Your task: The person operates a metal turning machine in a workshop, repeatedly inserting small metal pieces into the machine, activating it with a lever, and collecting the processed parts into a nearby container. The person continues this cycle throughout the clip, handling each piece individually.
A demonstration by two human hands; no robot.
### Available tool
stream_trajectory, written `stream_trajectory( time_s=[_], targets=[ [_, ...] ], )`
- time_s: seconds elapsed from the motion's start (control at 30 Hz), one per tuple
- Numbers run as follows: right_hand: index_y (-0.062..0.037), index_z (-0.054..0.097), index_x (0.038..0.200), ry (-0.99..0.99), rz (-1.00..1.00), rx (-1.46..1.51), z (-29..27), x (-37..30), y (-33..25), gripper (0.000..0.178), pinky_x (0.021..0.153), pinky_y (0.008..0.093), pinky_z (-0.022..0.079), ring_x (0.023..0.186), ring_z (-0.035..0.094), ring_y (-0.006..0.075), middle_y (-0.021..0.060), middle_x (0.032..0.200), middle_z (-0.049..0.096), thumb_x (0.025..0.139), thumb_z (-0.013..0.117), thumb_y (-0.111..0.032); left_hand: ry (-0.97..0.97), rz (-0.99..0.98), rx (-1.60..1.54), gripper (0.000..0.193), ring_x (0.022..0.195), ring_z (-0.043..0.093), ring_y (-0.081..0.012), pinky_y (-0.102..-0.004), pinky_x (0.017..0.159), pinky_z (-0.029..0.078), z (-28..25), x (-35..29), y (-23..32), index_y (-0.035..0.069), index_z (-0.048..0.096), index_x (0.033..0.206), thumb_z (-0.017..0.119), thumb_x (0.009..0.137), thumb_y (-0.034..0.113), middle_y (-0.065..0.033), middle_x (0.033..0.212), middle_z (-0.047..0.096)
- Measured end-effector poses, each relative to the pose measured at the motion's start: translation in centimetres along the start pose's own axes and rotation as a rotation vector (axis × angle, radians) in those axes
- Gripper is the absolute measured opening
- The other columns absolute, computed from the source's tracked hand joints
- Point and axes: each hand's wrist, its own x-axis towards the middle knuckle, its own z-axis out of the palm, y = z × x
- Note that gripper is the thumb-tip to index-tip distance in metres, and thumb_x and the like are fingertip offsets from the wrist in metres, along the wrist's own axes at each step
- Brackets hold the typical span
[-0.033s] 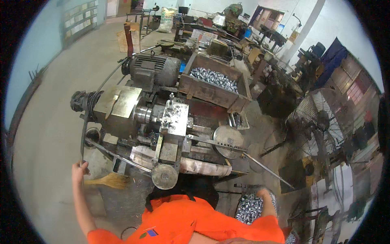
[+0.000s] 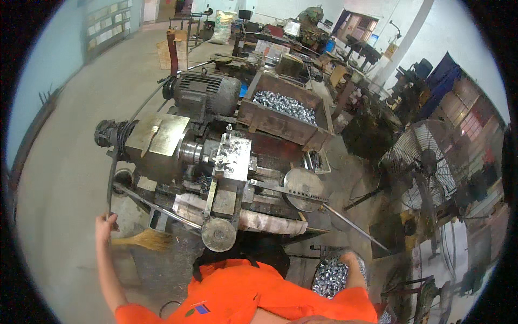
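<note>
At the left, my left hand [image 2: 106, 224] is closed round the lower end of a long dark lever [image 2: 112, 183] that hangs from the machine's left end. My right hand [image 2: 349, 258] reaches down into a container [image 2: 330, 278] of small shiny metal parts, low on the right; its fingers are hidden from view. In front of me stands a small lathe-like machine with a steel tool block [image 2: 233, 156], a spindle [image 2: 190, 152] and a round metal disc [image 2: 218, 235] nearest me.
A wooden crate [image 2: 286, 127] full of metal parts sits behind the machine, beside a motor [image 2: 202, 94]. A second round disc [image 2: 303, 186] and a slanting rod [image 2: 356, 227] jut out rightward. A caged fan [image 2: 426, 162] stands right; a straw broom [image 2: 145, 240] lies near my left hand.
</note>
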Motion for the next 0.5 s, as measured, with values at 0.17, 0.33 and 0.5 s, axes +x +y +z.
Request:
stream_trajectory(
  time_s=[0.17, 0.33, 0.5],
  targets=[
    [-0.0124, 0.068, 0.085, 0.263, -0.196, -0.027, -3.8, -4.4, -4.9, 0.024, 0.075, 0.0383, 0.049, 0.086, 0.061, 0.0289, 0.0092, 0.095, 0.065, 0.073, 0.055, -0.029, 0.262, 0.324, 1.163, 0.025, 0.054, 0.057, -0.0233, -0.0346, 0.054, 0.048, -0.6, -2.6, 2.5, -0.004, 0.058, 0.085, 0.066, 0.073, 0.017, -0.0113, 0.060, 0.058],
    [-0.0088, 0.070, 0.077, 0.663, -0.543, 0.570, -7.6, -8.2, -9.9, 0.018, 0.065, 0.0352, 0.050, 0.071, 0.062, 0.0270, 0.0115, 0.073, 0.065, 0.063, 0.063, -0.017, 0.131, 0.525, 0.863, 0.029, 0.061, 0.059, -0.0278, -0.0337, 0.060, 0.047, 6.9, -5.2, 10.8, 0.001, 0.061, 0.096, 0.067, 0.074, 0.018, -0.0140, 0.070, 0.062],
    [-0.0149, 0.070, 0.095, 0.382, -1.031, 0.809, -16.9, -20.3, -28.1, 0.039, 0.082, 0.0319, 0.047, 0.099, 0.057, 0.0268, 0.0134, 0.108, 0.057, 0.058, 0.063, -0.010, -0.468, 0.425, 0.120, 0.020, 0.066, 0.059, -0.0101, -0.0246, 0.060, 0.048, 20.0, -6.2, 15.1, -0.003, 0.062, 0.098, 0.060, 0.085, 0.013, -0.0052, 0.073, 0.063]
  ],
)
